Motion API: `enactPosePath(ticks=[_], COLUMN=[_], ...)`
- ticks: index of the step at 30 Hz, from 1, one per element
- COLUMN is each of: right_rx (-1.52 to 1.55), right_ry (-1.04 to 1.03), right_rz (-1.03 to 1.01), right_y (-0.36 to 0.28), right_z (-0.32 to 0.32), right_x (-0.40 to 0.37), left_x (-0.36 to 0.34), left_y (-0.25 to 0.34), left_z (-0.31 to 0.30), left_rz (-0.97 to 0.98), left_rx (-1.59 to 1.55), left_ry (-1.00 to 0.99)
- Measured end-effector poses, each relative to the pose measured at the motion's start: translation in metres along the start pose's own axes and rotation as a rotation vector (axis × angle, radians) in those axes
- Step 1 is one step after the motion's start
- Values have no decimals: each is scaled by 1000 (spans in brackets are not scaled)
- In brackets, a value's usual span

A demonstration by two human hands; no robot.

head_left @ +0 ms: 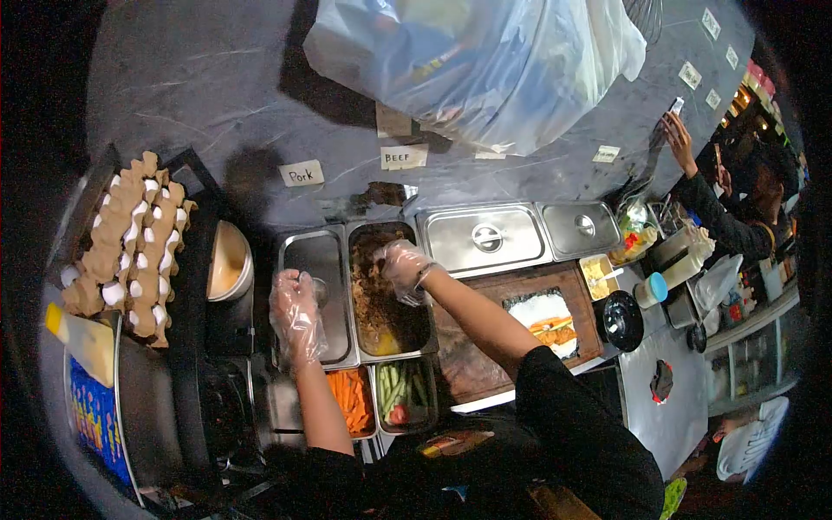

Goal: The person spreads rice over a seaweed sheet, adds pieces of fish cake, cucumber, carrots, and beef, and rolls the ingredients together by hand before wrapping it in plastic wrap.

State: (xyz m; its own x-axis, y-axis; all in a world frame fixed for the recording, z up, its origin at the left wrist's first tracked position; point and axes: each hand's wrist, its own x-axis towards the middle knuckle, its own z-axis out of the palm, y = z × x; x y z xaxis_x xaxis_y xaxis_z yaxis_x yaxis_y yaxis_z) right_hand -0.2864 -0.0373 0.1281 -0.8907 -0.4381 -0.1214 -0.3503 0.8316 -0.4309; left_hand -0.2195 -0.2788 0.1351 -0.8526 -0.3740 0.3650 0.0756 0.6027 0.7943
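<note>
My right hand [404, 270], in a clear plastic glove, reaches into a deep metal pan of brown shredded cooked meat [373, 299]. Its fingers are bent down into the meat and partly hidden. My left hand [296, 316], also gloved, is over the left part of the neighbouring pan's metal lid [325, 256], beside its knob. Its fingers are curled; whether they hold anything is hidden. On a brown board [472, 347] to the right lies a nori sheet with white rice [533, 310], topped with orange and green strips and a browned filling.
Carrot strips [351, 400] and cucumber sticks [392, 381] fill nearer pans. Lidded pans [481, 234] stand behind the board, and a black bowl [620, 321] at its right. Egg trays [139, 247] are left. A plastic bag [485, 69] is at the top. Another person's hand [680, 143] is far right.
</note>
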Motion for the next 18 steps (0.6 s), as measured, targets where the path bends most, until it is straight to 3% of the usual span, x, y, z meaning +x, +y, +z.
enactPosePath(ticks=[1,2,3,4,5,6,7,8,10,12,14,15,18], right_rx=[-86,-171,-344,-339,-351,-363,-362,-358,-402,-223,-27,-64,189], right_ry=[-26,-52,-235,-232,-104,25,20,26,-40,35,95,105,162], right_rz=[-21,-39,-73,-75,-95,-114,26,23,-40,-100,52,-92,-62], right_y=[1,3,6,6,4,-1,-7,-6,-5,5,1,5,1], right_z=[8,13,21,30,43,52,58,60,54,51,30,18,-10], right_x=[-1,0,10,8,3,0,5,6,8,12,5,7,-8], left_x=[0,-2,-5,-9,-12,-15,-17,-20,-21,-32,-35,-35,-35], left_y=[-9,-19,-16,-18,-26,-30,-35,-41,-37,-21,-6,-3,8], left_z=[9,14,16,19,28,30,30,30,25,13,2,-1,-2], left_rz=[245,250,177,103,111,117,-7,-131,-80,-58,-42,-20,-58], left_rx=[-36,-34,-106,-175,-364,-360,-467,-574,-423,-463,-455,-504,-530], left_ry=[123,126,81,34,32,33,-28,-90,-64,-92,-76,-63,-88])
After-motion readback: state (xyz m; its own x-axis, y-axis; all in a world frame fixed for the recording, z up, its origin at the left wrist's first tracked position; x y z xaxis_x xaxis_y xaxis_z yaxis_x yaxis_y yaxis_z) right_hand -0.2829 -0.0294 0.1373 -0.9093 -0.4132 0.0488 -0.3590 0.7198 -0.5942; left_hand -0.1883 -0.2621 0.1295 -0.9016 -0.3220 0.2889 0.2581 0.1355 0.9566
